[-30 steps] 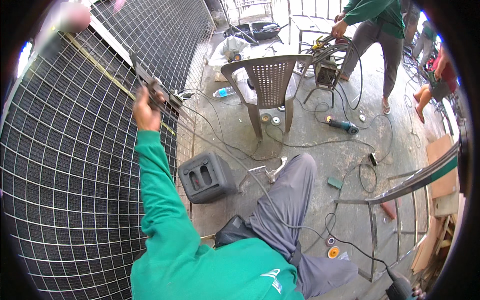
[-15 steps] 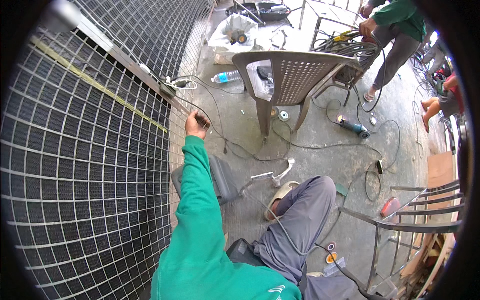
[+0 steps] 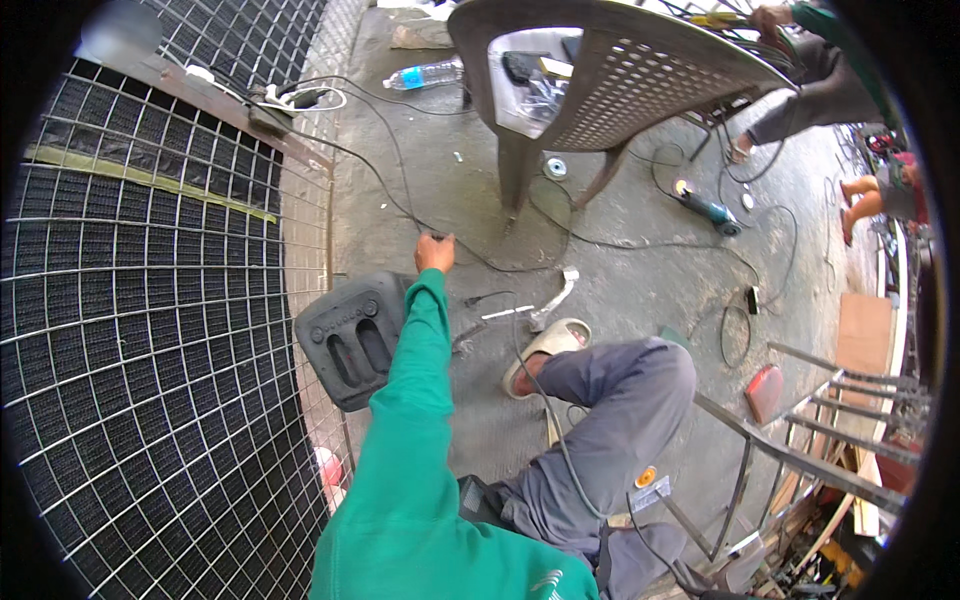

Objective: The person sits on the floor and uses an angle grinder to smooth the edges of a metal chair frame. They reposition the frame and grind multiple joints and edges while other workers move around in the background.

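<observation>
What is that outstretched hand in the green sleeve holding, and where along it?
The left hand grips a thin black cable lying on the concrete floor, somewhere along its length, not at an end.

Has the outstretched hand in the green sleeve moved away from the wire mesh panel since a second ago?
Yes. The left hand has come off the wire mesh panel and moved right, down to the concrete floor, where it now grips a black cable near the brown plastic chair.

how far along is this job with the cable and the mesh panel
Done: the wire mesh panel stands upright in its frame. In hand: the left hand reaches out and grips a black cable on the concrete floor. Left: the angle grinder and the small tools by the sandal lie unused. The right hand is out of view.
</observation>
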Available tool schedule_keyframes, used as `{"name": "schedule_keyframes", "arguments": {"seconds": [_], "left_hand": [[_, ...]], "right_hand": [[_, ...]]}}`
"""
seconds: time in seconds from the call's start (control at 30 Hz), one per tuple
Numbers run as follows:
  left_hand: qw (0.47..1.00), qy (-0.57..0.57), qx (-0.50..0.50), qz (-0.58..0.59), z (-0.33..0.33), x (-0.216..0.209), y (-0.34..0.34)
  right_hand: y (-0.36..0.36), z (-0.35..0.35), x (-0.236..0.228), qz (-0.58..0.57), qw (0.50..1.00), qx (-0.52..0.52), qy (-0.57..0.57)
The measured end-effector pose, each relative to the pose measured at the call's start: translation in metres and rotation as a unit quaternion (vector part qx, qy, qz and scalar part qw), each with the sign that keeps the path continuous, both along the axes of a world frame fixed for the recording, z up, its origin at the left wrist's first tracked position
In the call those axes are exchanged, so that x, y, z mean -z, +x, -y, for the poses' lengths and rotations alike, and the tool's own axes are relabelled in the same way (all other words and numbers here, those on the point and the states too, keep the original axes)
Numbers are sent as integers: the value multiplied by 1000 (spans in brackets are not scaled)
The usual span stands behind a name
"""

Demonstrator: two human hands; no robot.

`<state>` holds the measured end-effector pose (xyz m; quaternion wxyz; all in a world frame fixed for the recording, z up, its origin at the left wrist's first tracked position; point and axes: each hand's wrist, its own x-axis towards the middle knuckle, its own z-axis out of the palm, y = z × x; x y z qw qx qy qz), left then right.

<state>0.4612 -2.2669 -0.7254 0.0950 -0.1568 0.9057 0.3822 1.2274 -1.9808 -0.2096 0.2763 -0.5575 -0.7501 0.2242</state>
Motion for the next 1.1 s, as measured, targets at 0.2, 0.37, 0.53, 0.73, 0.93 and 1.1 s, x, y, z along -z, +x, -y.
{"name": "schedule_keyframes", "arguments": {"seconds": [0.2, 0.37, 0.53, 0.73, 0.93, 1.1], "left_hand": [[879, 372, -224, -199, 49, -57, -148], [833, 432, -254, -233, 97, -102, -253], [735, 594, -265, -194, 111, -99, -301], [716, 626, -274, -144, 125, -100, -328], [724, 618, -274, -135, 119, -103, -348], [759, 553, -305, -159, 121, -91, -355]], "right_hand": [[5, -5, 11, 84, 988, -119, 55], [-9, 0, 45, -13, 995, -40, -86], [-58, -14, 68, -145, 947, 226, -178], [-101, -9, 75, -66, 956, 241, -156], [-128, -13, 72, -132, 928, 295, -185], [-117, -16, 68, -184, 904, 280, -266]]}}
